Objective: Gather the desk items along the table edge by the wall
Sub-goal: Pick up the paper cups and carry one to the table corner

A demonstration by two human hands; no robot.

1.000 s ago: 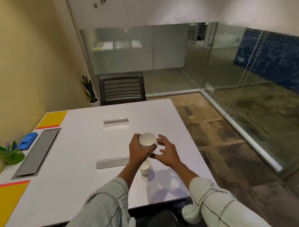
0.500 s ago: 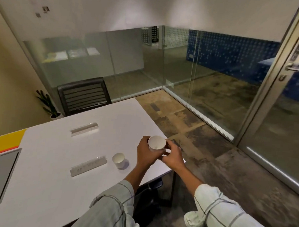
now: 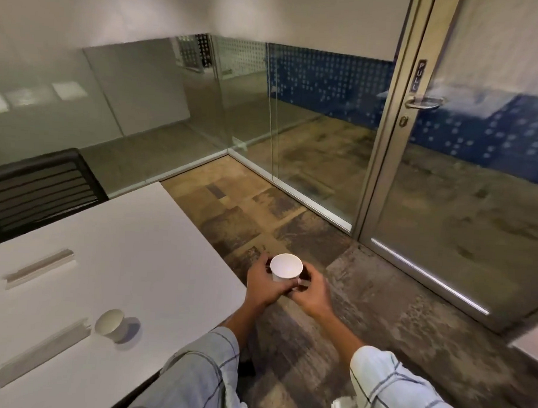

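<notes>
White paper cup, upright with its mouth open to the head camera, sits clasped between both hands out past the table's right edge, above the patterned carpet: the left hand wraps its fingers around the cup's left side and base, the right hand curls its fingers against the right side. On the white table a second paper cup stands just beside a long grey strip, with another grey strip lying farther back.
</notes>
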